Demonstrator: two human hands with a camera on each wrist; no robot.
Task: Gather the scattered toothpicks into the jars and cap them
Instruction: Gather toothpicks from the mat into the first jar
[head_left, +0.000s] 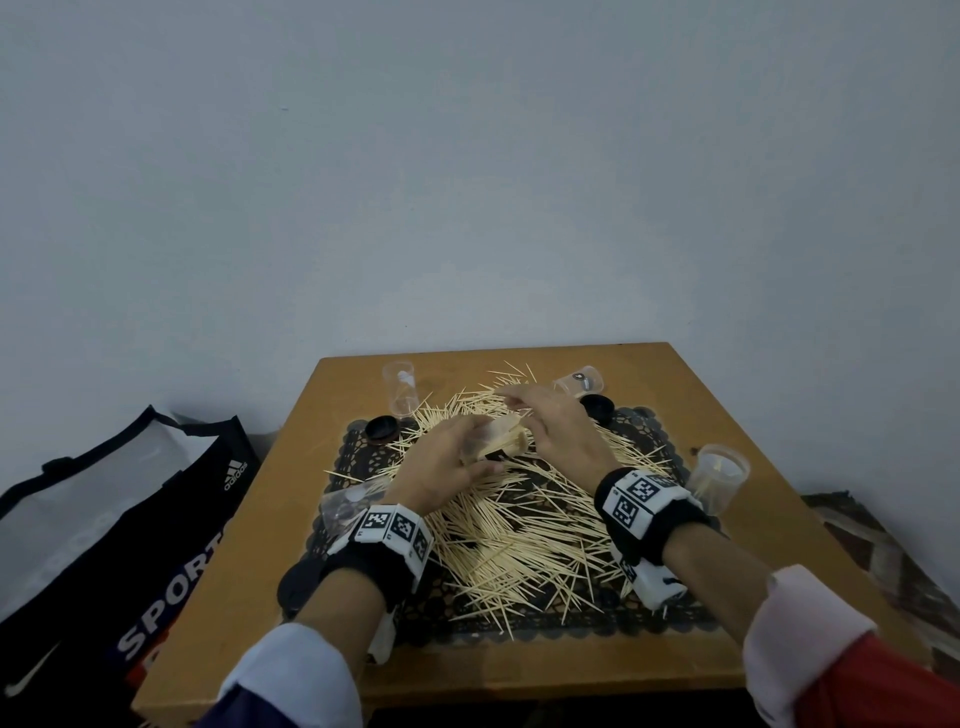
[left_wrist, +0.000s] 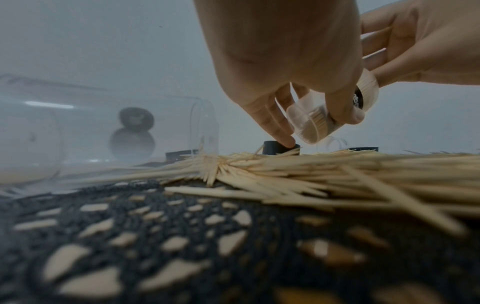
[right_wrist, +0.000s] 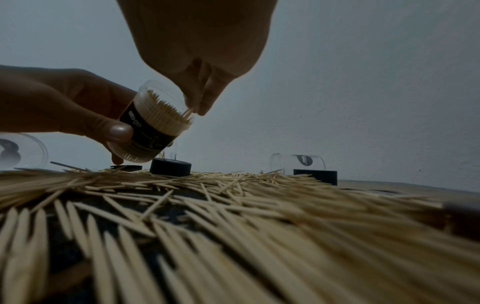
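Meanwhile, left hand (right_wrist: 59, 102) grips tilted jar (right_wrist: 155, 123) packed with toothpicks (right_wrist: 166, 109).

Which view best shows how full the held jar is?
Right wrist: the jar tilts its open mouth to the camera, packed with toothpicks. Left wrist shows only its base and side past the left hand. Head view: hands mostly hide it.

head above, wrists low, sharing toothpicks (head_left: 519, 530)
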